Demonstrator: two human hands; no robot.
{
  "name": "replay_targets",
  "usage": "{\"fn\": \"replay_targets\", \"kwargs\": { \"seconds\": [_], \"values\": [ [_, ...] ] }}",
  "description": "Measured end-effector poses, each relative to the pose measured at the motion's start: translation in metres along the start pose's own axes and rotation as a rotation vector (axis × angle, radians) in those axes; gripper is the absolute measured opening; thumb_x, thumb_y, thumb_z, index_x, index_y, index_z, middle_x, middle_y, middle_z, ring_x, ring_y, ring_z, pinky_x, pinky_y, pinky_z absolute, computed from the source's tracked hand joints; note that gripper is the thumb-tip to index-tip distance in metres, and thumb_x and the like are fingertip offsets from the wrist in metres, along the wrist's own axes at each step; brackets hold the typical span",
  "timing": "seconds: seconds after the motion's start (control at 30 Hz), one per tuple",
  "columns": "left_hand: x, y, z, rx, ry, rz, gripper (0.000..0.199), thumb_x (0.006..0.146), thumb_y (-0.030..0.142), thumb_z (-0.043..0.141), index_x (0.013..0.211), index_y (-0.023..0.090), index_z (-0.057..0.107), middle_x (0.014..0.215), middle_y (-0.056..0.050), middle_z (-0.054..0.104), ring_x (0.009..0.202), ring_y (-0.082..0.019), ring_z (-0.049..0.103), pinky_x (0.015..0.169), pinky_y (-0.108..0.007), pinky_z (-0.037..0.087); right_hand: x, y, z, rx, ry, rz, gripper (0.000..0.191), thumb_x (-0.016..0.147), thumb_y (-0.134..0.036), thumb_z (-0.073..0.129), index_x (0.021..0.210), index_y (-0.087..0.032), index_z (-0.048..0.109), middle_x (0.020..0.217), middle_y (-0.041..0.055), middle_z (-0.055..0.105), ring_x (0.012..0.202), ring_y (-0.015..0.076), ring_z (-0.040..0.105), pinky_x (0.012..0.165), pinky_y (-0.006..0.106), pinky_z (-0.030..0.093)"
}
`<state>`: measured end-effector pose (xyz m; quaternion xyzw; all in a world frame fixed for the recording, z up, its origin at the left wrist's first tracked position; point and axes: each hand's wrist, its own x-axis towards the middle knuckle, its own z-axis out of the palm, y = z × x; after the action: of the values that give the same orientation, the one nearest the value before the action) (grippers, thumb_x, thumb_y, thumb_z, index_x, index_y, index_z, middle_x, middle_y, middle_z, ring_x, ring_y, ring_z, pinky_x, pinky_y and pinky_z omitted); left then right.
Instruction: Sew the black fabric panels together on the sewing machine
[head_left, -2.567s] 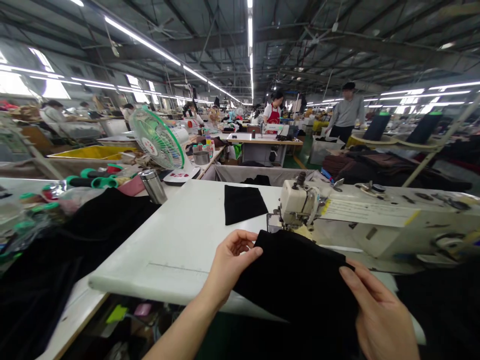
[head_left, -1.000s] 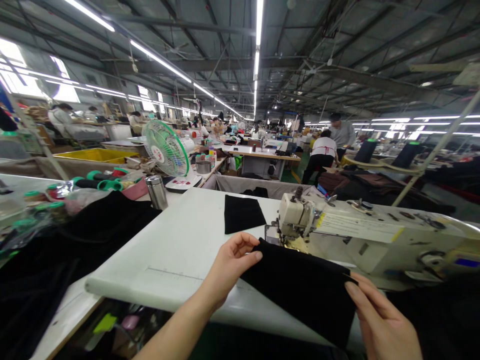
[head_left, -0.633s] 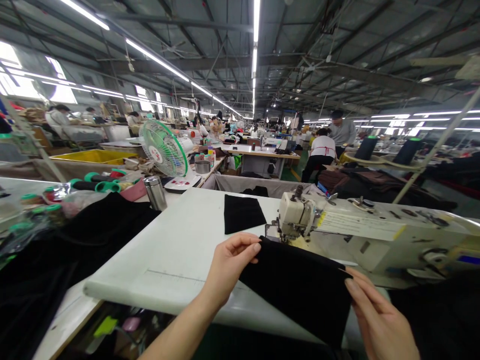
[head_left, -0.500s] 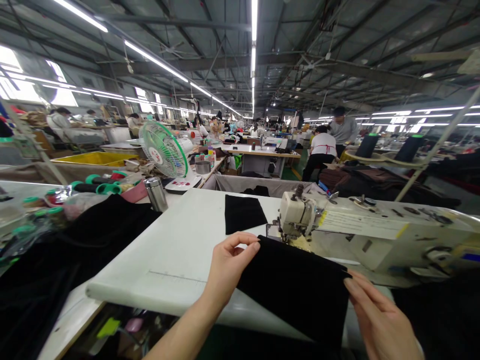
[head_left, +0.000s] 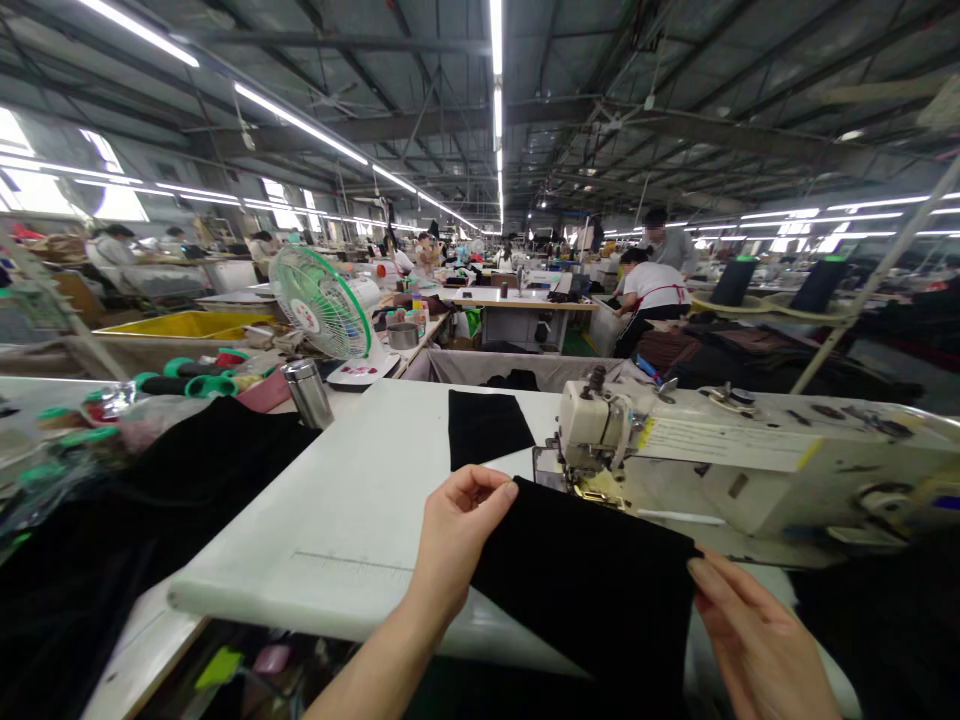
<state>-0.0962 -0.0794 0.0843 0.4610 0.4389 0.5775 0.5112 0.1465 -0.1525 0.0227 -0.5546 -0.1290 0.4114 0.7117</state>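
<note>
A piece of black fabric [head_left: 592, 570] is stretched between my two hands, in front of the sewing machine [head_left: 600, 430]. My left hand [head_left: 461, 530] pinches its upper left corner between thumb and fingers. At the upper right corner, my right hand [head_left: 757, 620] grips the edge the same way. The fabric's lower part hangs over the table's front edge and runs out of sight at the bottom. Beyond my left hand, a second black fabric piece [head_left: 487, 425] lies flat on the white table [head_left: 337, 500], left of the machine head.
A steel thermos [head_left: 307, 393] and a green-rimmed fan [head_left: 319, 305] stand beyond the table's left edge. Dark cloth [head_left: 202, 480] and thread spools [head_left: 202, 375] lie at left. Two cones of dark thread [head_left: 817, 283] stand behind the machine. A co-worker in white [head_left: 652, 285] bends over farther back.
The black fabric's top edge has shifted slightly down and away from the machine, uncovering more of its needle plate. Both hands keep their hold. The co-worker in white has turned and leaned left.
</note>
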Motion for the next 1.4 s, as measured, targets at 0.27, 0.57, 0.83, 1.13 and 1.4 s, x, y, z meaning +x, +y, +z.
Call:
{"fn": "replay_targets", "kwargs": {
  "seconds": [0.27,0.57,0.83,1.13,1.4],
  "values": [
    [0.01,-0.013,-0.008,-0.015,0.073,0.063,0.029,0.059,0.028,0.087,0.075,0.018,0.066,0.074,0.002,0.068,0.074,-0.011,0.062,0.072,-0.019,0.049,0.003,0.001,0.0,-0.13,-0.104,-0.319,0.037,0.059,-0.044,0.088,0.084,-0.018,0.079,0.109,0.0082,0.074,0.103,0.0246,0.067,0.088,0.027,0.055],
    [0.016,-0.016,-0.011,-0.101,0.178,-0.091,0.039,0.04,0.025,0.092,0.068,0.019,0.065,0.069,0.006,0.068,0.075,-0.008,0.064,0.077,-0.011,0.05,0.0,-0.004,0.019,0.003,-0.17,-0.291,0.029,0.062,-0.039,0.089,0.08,-0.02,0.076,0.081,0.0026,0.073,0.077,0.0173,0.066,0.076,0.03,0.054],
    [0.014,-0.012,-0.009,-0.081,0.197,-0.102,0.041,0.036,0.022,0.092,0.063,0.02,0.062,0.069,0.006,0.068,0.077,-0.008,0.065,0.078,-0.009,0.052,0.002,-0.002,0.021,0.101,-0.19,-0.234,0.031,0.061,-0.037,0.09,0.079,-0.019,0.071,0.078,0.0004,0.07,0.075,0.0144,0.063,0.075,0.027,0.051],
    [0.012,-0.004,-0.028,0.095,0.167,0.102,0.037,0.051,0.03,0.09,0.068,0.024,0.058,0.075,0.005,0.068,0.082,-0.015,0.065,0.075,-0.021,0.054,0.002,-0.007,0.028,-0.091,-0.266,-0.427,0.023,0.072,-0.028,0.078,0.085,-0.021,0.061,0.082,-0.0003,0.065,0.078,0.0159,0.06,0.076,0.03,0.048],
    [0.069,0.081,0.004,0.922,-0.315,0.642,0.009,0.078,0.029,0.065,0.075,0.024,0.058,0.083,0.002,0.068,0.077,-0.018,0.064,0.076,-0.032,0.047,-0.053,0.007,0.027,-0.504,-0.621,-0.409,0.011,0.077,-0.013,0.059,0.082,-0.022,0.054,0.077,-0.0034,0.056,0.073,0.0134,0.056,0.07,0.024,0.046]
  ]
}}
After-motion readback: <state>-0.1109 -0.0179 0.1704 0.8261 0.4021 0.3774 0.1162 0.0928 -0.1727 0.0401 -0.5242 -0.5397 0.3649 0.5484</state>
